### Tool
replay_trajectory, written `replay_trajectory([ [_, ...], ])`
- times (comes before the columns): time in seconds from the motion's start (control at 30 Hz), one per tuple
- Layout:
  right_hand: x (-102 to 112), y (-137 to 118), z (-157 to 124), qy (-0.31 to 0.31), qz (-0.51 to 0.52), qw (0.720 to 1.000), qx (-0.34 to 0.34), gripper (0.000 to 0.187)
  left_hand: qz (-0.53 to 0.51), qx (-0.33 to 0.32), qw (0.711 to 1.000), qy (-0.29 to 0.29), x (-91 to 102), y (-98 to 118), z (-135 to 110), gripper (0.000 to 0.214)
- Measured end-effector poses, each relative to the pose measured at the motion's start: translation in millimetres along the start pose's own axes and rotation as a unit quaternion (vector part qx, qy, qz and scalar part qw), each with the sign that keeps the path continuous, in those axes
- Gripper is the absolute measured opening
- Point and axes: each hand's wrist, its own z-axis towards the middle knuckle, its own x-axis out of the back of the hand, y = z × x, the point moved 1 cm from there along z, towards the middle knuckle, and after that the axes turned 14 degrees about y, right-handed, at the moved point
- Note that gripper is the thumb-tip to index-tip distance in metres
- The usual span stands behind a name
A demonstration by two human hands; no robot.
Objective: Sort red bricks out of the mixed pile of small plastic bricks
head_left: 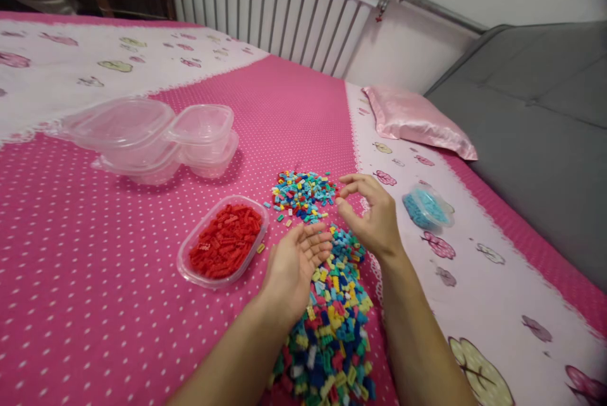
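My left hand [298, 260] is palm up, its fingers loosely curved and apart, with no brick visible on it. It hovers over the large pile of mixed toy building bricks [332, 336]. To the right, my right hand [372, 213] has thumb and fingertips drawn together around a small red brick [337, 193], at the edge of a smaller heap of mixed bricks [303, 193]. Left of my hands stands a clear plastic container [184, 267] filled with red bricks [225, 241]. A yellow brick [260, 248] lies beside its rim.
Stacked clear containers [128, 124] and smaller ones [203, 124] stand at the far left. A container of light blue bricks [427, 207] sits at the right. Beyond are a pink pillow [417, 118], a grey headboard [531, 128] and a radiator [275, 7]. Everything rests on a pink dotted bedspread [95, 279].
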Motion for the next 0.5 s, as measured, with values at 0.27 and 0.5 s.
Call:
replay_trajectory([
  [0.27, 24, -28, 8, 0.007, 0.06, 0.998, 0.035, 0.003, -0.09, 0.058, 0.994, 0.005, 1.4, 4, 4, 0.03],
  [0.5, 23, -34, 7, -0.029, 0.098, 0.994, 0.041, 0.009, -0.129, 0.066, 0.989, 0.016, 1.6, 5, 5, 0.027],
])
